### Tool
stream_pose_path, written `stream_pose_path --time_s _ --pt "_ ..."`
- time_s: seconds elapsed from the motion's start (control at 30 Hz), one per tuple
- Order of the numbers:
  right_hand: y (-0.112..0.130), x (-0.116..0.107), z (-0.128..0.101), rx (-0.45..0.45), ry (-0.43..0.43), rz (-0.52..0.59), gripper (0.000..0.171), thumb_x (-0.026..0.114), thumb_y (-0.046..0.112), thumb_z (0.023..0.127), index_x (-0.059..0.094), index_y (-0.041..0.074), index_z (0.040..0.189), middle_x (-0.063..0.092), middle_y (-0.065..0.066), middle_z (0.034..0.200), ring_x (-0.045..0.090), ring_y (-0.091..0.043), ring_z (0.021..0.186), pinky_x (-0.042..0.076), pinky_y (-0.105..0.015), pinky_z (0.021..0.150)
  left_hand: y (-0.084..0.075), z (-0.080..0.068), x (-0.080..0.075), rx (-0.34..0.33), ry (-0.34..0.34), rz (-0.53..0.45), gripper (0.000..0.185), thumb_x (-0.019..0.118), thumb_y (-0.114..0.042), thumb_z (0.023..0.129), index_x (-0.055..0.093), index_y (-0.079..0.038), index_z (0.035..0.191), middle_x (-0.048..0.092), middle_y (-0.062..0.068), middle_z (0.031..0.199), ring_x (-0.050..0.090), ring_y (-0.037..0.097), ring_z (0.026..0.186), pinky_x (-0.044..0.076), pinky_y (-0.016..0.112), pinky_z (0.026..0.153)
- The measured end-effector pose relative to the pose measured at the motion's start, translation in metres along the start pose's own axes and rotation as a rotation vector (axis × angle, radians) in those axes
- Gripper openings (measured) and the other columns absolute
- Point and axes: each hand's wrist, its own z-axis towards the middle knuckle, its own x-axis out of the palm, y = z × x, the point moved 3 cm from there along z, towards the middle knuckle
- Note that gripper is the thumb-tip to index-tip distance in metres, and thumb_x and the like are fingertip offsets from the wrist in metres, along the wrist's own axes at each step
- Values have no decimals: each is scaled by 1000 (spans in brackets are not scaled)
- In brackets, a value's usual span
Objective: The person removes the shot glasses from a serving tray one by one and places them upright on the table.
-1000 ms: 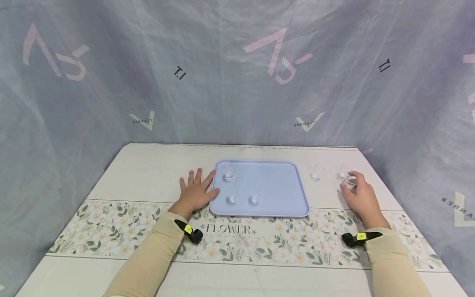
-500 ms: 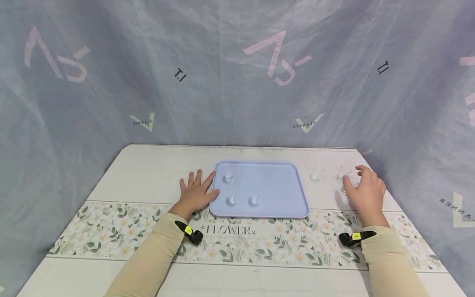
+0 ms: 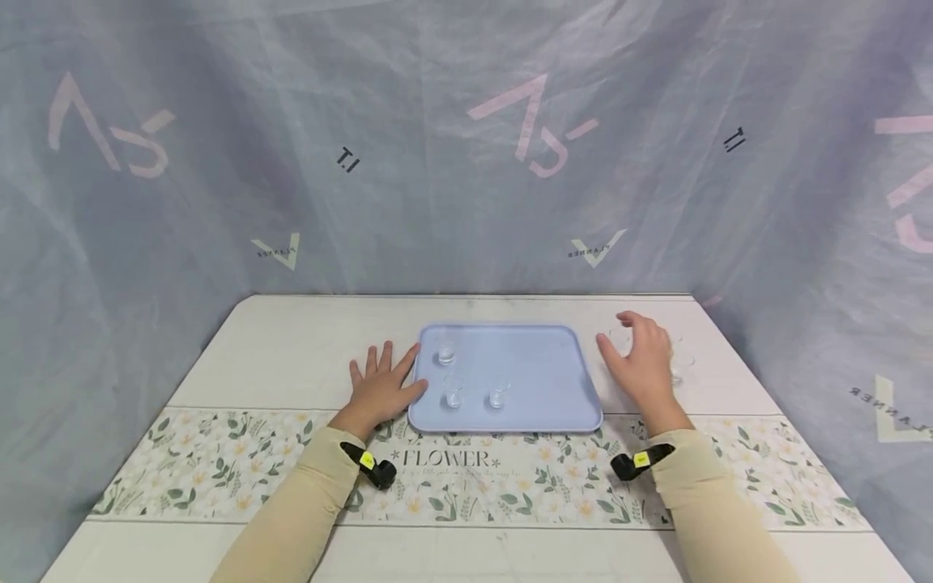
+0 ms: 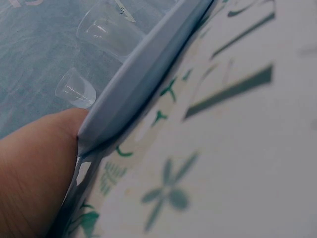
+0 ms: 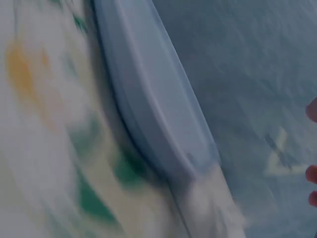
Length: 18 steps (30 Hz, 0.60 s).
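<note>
The left hand lies flat on the white table by the left side of the blue tray. Its fingers are spread wide apart and hold nothing. The first finger and the thumb touch the tray's side, and the other fingers point away to the far left of the tray. The left arm comes up slanting from the near left of the tray.

The right hand is to the right of the tray, back up. Its thumb and fingers are apart and bent in a curve, and a clear cup shows in the gap between them. I cannot tell if they touch it. The right arm leans in from the near right of the tray. In the right wrist view, only blurry fingertips show, well apart from the tray.

Three little clear cups stand upright on the tray: a far left cup, a near left cup and a near middle cup. More clear cup glass shows past the right hand, farther from the tray, too faint to count.
</note>
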Motion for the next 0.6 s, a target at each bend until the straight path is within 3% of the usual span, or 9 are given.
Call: stream_pose_path --time_s 0.17,0.3,0.6 --pt "23 30 -5 -23 105 125 47 70 24 92 57 -2 129 61 -23 118 51 -43 115 35 -56 102 1 0 1 0 -3 -10 78 42 -65 98 17 -31 164 -1 21 168 -9 48 152 -11 73 111" --pt "44 51 -12 -7 250 230 49 70 25 94 54 1 134 64 -19 121 54 -41 120 37 -56 104 2 1 3 1 -9 -14 78 42 -65 98 18 -30 164 -1 21 168 -9 48 152 -12 73 111" --pt "88 79 -34 -85 570 406 62 67 34 96 40 9 146 68 -15 124 59 -39 123 42 -59 104 2 1 2 4 3 -5 78 41 -65 99 15 -31 164 -2 21 168 -10 48 152 -12 73 111"
